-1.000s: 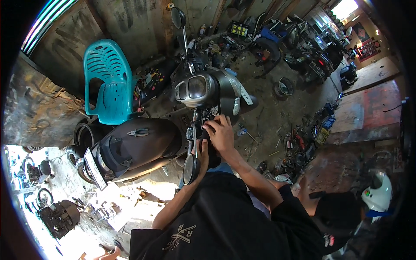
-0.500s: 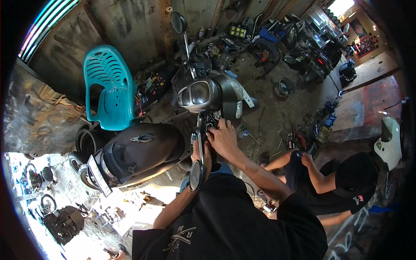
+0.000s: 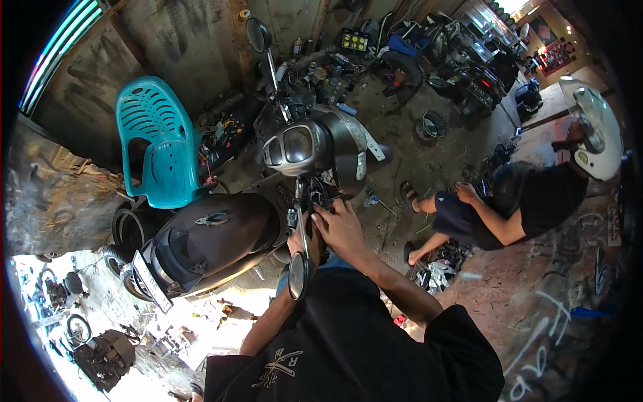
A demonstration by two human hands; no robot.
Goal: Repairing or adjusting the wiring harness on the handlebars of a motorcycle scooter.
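Observation:
A scooter with a grey headlight cowl (image 3: 298, 149) stands before me, its near handlebar end pointing at my body. My left hand (image 3: 296, 242) is closed around the black handlebar grip, partly hidden by a mirror (image 3: 299, 276) and its stem. My right hand (image 3: 343, 231) reaches over from the right. Its thumb and fingertips press together at the switch and lever area (image 3: 313, 194); whatever small part they pinch is hidden. Pliers (image 3: 212, 218) lie on the dark scooter seat (image 3: 234, 234), left of my hands.
A turquoise plastic chair (image 3: 161, 164) stands at the left. To the right sits a person in black (image 3: 536, 201), with a white helmet (image 3: 597, 137) at the upper right. A bucket (image 3: 430, 126), bottles and scattered parts lie on the far floor. Another motorbike (image 3: 472, 94) stands beyond.
My right hand has shifted slightly down on the handlebar, its fingers bunched closer. The view has tilted, and the seated person and white helmet now appear higher in it.

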